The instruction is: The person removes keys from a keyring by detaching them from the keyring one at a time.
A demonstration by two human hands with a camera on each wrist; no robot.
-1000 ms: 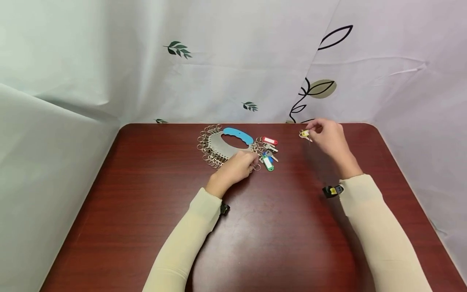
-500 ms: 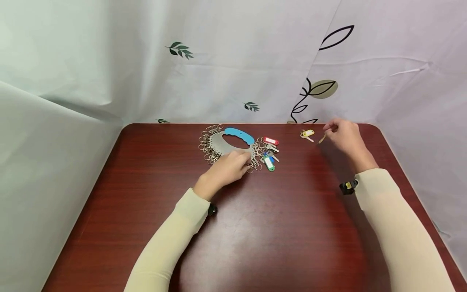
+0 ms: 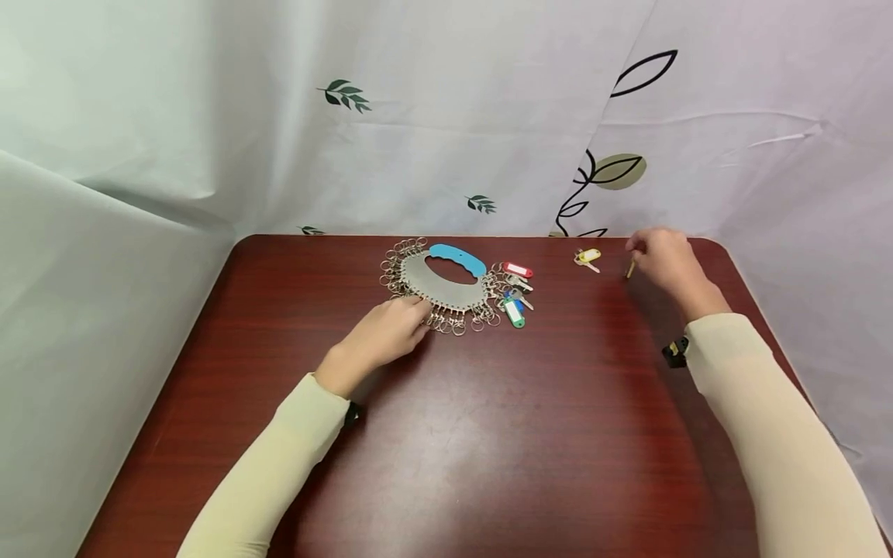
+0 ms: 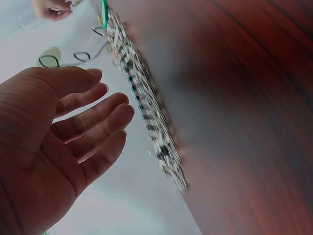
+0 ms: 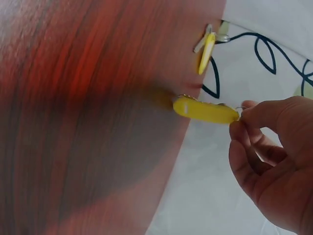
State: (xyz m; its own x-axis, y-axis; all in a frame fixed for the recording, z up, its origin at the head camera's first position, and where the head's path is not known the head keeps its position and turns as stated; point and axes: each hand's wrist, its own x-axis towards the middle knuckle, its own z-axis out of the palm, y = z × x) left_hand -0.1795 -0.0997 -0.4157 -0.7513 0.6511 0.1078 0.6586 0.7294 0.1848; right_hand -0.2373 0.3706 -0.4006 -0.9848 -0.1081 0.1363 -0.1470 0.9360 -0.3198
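My right hand (image 3: 666,260) pinches a yellow key tag (image 5: 205,110) by its ring end between thumb and fingertips. The tag dangles at the table's far right, something metallic showing along its edge. To its left lies another yellow key tag (image 3: 589,254) with keys. My left hand (image 3: 382,333) is just in front of a grey metal key holder (image 3: 446,293) with a blue handle (image 3: 456,256) and clips and rings round its edge. In the left wrist view, the left hand's fingers are loosely bent around nothing.
At the holder's right end lie a red key tag (image 3: 518,270), a green key tag (image 3: 513,312), a partly covered blue tag and several keys. A dark red wooden table (image 3: 488,434) bears everything. White leaf-patterned sheeting (image 3: 432,139) stands behind it and at both sides.
My right hand has moved right, away from the lying yellow tag, carrying the other yellow key tag. My left hand has drawn left and nearer along the holder, uncovering its front clips and rings.
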